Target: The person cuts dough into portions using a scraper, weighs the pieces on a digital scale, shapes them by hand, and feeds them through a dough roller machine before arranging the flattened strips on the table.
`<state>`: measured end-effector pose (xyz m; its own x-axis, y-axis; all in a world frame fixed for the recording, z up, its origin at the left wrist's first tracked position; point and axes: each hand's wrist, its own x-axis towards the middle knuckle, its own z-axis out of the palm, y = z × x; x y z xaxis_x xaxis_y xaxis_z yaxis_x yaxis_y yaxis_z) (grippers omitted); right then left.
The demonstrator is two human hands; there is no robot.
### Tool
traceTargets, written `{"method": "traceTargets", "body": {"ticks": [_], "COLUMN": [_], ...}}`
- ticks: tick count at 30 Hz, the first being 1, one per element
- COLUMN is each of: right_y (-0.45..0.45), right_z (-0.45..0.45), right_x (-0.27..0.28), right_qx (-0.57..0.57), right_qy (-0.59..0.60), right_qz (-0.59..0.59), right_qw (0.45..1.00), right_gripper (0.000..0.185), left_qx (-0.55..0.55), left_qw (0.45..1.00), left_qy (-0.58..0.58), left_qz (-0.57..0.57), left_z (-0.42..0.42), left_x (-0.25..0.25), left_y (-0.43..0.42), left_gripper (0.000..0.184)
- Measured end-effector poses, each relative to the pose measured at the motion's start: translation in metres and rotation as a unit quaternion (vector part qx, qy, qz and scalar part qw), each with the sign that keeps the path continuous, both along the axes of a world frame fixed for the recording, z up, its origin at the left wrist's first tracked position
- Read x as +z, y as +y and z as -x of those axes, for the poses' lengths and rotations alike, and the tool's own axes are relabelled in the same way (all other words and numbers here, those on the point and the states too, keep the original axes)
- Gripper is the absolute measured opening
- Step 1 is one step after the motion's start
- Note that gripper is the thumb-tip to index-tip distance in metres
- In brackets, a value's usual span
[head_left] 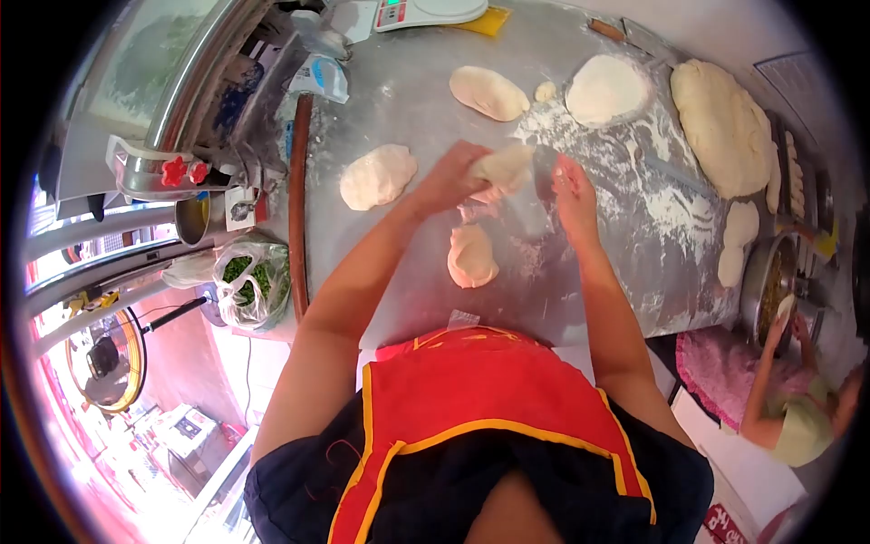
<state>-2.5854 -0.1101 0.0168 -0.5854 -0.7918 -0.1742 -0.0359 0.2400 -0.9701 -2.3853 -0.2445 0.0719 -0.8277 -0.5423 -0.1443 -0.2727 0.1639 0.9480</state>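
My left hand is closed on a pale piece of dough, lifted above the metal table and blurred by motion. To its right, my right hand has its fingers curled in. A dark, smeared shape beside those fingers is too blurred to name. One dough lump lies just below my hands, and a flattened dough piece is at the left. Above my hands are an oval dough piece and a tiny dough bit. A round floured dough rests farther right.
Loose flour covers the table's right part, beside a large dough mass. A white scale stands at the far edge. A bag of greens hangs at left. Another person works at right by a metal bowl.
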Motion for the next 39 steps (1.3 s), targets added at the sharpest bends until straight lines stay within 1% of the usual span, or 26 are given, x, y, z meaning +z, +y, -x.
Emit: {"method": "traceTargets", "body": {"ticks": [1,3,4,5,6,7,8,9,11,12,14,17,18,23,27,29,30,31,32,33,34,35,36,37,38,39], "right_y": [0.005,0.015,0.017,0.022,0.026,0.026,0.027,0.025,0.019,0.016,0.008,-0.012,-0.017,-0.045,-0.054,-0.053,-0.049,-0.044,-0.035,-0.028,-0.019,-0.012,-0.008,-0.012,-0.018,-0.018], "right_z": [-0.003,-0.014,-0.017,-0.018,-0.019,-0.02,-0.025,-0.028,-0.031,-0.032,-0.033,-0.024,-0.021,-0.004,0.006,0.013,0.022,0.035,0.043,0.046,0.047,0.046,0.04,0.041,0.043,0.039], "right_x": [0.001,0.021,0.028,0.015,-0.01,-0.025,-0.019,-0.017,-0.018,-0.026,-0.041,-0.051,-0.052,-0.057,-0.065,-0.072,-0.051,-0.028,-0.031,-0.03,-0.03,-0.029,-0.03,-0.03,-0.028,-0.022], "right_qx": [-0.025,-0.005,0.006,0.029,0.052,0.076,0.062,0.061,0.06,0.067,0.08,0.079,0.072,0.041,0.024,0.03,0.039,0.048,0.017,0.057,0.095,0.132,0.127,0.141,0.154,0.165], "right_qy": [-0.028,0.006,0.023,0.116,0.209,0.299,0.281,0.292,0.313,0.353,0.432,0.47,0.479,0.517,0.519,0.52,0.217,-0.11,-0.178,-0.079,0.02,0.119,0.378,0.28,0.177,0.07], "right_qz": [0.02,-0.048,-0.081,-0.058,-0.033,-0.009,0.015,0.011,0.005,0.001,-0.01,-0.089,-0.101,-0.139,-0.132,-0.119,-0.063,0.001,0.029,-0.02,-0.07,-0.12,-0.076,-0.109,-0.142,-0.175], "right_qw": [0.999,0.999,0.996,0.991,0.976,0.951,0.958,0.954,0.948,0.933,0.898,0.875,0.869,0.844,0.844,0.845,0.973,0.993,0.984,0.995,0.993,0.977,0.914,0.943,0.962,0.968], "right_gripper": [0.038,0.036,0.036,0.035,0.035,0.035,0.034,0.035,0.035,0.036,0.038,0.039,0.04,0.043,0.044,0.045,0.045,0.045,0.044,0.044,0.044,0.045,0.044,0.042,0.041,0.04], "left_qx": [-0.025,-0.072,-0.024,0.025,0.075,0.109,0.144,0.179,0.155,0.142,0.114,0.096,0.093,0.114,0.112,0.082,0.067,0.085,0.099,0.109,0.133,0.13,0.128,0.125,0.111,0.095], "left_qw": [0.999,0.99,0.994,0.995,0.993,0.988,0.981,0.974,0.961,0.95,0.947,0.931,0.923,0.91,0.899,0.908,0.911,0.952,0.979,0.989,0.966,0.958,0.949,0.939,0.954,0.965], "left_qy": [-0.006,-0.014,-0.01,-0.008,-0.005,0.0,0.004,0.007,-0.058,-0.09,-0.127,-0.163,-0.173,-0.194,-0.193,-0.192,-0.191,-0.161,-0.129,-0.098,-0.138,-0.157,-0.174,-0.19,-0.196,-0.203], "left_qz": [0.039,0.117,0.109,0.101,0.094,0.111,0.126,0.142,0.222,0.262,0.271,0.313,0.33,0.347,0.378,0.365,0.359,0.245,0.126,0.001,0.173,0.2,0.23,0.259,0.198,0.135], "left_z": [0.008,0.021,0.027,0.03,0.035,0.038,0.04,0.043,0.053,0.056,0.06,0.072,0.076,0.098,0.104,0.1,0.097,0.088,0.074,0.063,0.056,0.056,0.061,0.064,0.066,0.068], "left_x": [-0.011,-0.052,-0.063,-0.072,-0.078,-0.083,-0.087,-0.087,-0.088,-0.088,-0.09,-0.096,-0.1,-0.111,-0.11,-0.114,-0.108,-0.101,-0.084,-0.075,-0.089,-0.087,-0.084,-0.081,-0.078,-0.076], "left_y": [0.01,0.033,0.044,0.056,0.066,0.076,0.086,0.095,0.108,0.108,0.1,0.079,0.073,0.045,0.032,0.025,0.021,0.014,0.006,0.005,0.011,0.018,0.023,0.026,0.023,0.016], "left_gripper": [0.048,0.047,0.046,0.046,0.046,0.046,0.047,0.048,0.048,0.049,0.049,0.048,0.048,0.047,0.046,0.046,0.047,0.046,0.046,0.046,0.041,0.038,0.035,0.033,0.031,0.029]}}
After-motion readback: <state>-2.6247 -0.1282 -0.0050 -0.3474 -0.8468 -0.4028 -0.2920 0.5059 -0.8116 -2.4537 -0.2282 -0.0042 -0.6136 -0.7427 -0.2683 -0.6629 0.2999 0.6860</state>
